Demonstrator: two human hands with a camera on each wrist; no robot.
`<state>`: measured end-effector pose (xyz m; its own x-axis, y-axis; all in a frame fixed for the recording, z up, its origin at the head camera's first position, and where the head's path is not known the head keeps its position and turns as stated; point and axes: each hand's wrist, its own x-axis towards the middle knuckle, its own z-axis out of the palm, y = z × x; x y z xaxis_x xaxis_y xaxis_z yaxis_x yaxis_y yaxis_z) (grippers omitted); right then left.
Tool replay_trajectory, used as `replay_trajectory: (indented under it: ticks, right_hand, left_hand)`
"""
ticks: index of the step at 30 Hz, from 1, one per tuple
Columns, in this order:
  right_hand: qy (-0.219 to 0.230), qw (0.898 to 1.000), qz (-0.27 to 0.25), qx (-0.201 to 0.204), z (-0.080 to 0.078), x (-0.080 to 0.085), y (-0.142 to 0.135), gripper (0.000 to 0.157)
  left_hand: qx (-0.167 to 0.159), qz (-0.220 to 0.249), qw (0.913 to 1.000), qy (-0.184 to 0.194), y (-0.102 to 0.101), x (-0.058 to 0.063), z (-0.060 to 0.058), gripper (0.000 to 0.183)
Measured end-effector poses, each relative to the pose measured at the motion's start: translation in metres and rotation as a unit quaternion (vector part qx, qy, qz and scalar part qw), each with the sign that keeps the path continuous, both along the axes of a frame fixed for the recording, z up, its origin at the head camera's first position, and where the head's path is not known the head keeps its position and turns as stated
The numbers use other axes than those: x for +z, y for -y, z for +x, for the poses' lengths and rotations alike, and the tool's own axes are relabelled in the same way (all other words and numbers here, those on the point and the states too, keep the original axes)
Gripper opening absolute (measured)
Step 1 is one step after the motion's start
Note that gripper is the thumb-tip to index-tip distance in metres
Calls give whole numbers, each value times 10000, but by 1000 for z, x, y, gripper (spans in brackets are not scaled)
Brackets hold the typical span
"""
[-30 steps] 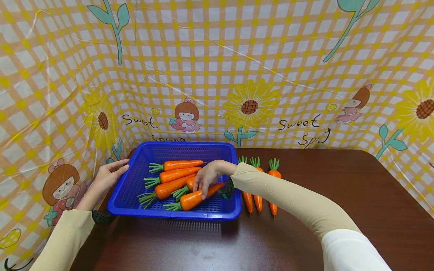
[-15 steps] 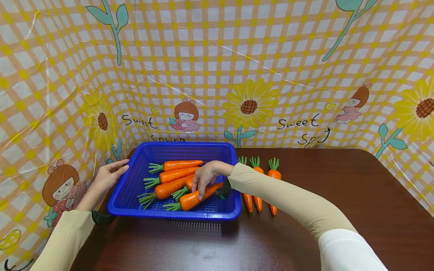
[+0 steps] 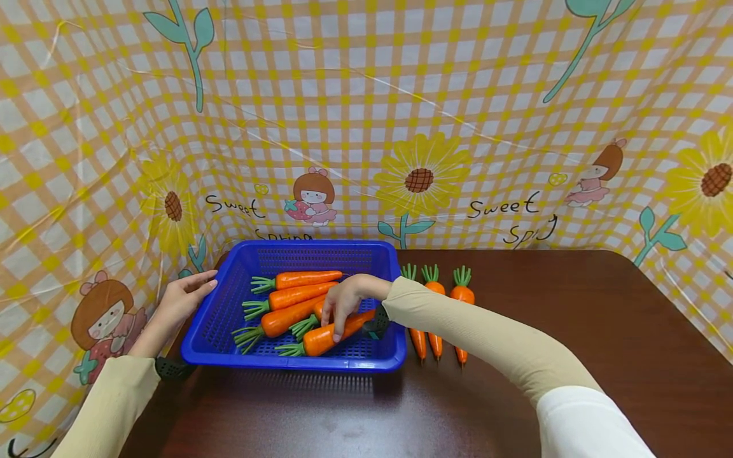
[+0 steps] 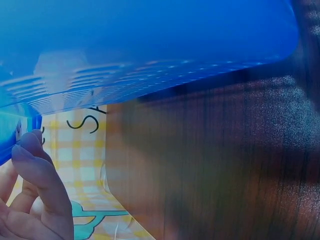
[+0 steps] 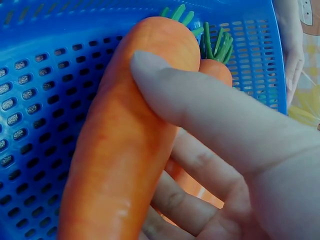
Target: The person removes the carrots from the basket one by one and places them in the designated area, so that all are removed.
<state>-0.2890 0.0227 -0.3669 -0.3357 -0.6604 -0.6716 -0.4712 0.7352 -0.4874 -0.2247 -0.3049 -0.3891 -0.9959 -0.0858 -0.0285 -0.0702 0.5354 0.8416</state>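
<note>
By the near edge of the blue basket (image 3: 294,362), the right hand (image 3: 343,300) grasps a carrot (image 3: 317,342), thumb on its side, fingers curled behind. It lies slantwise: leaves toward the near left corner, narrow end toward the right edge, its tip cut off in the right wrist view. The left hand (image 3: 182,298), less close, touches the left edge; whether it pinches, I cannot tell. Farther inside are four other carrots (image 3: 306,278), one partly hidden. Past the right edge, a sleeve (image 3: 487,327) covers the middles of three table carrots (image 3: 462,294).

Partly blocks three carrots (image 3: 436,345) with the right sleeve (image 3: 487,327); crops a gripped carrot (image 5: 117,150) at right wrist view's bottom.
</note>
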Motion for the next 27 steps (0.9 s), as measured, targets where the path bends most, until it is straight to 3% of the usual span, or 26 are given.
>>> replay_trajectory:
  ticks: [17, 27]
  right_hand:
    - [-320, 9987, -73, -379, 2, 3, -5, 43]
    - [-497, 9948, -468, -751, 2, 5, -8, 43]
  left_hand:
    - [-17, 42, 9999, -111, 0, -4, -1, 55]
    - [-10, -3, 10000, 2, -1, -3, 0, 56]
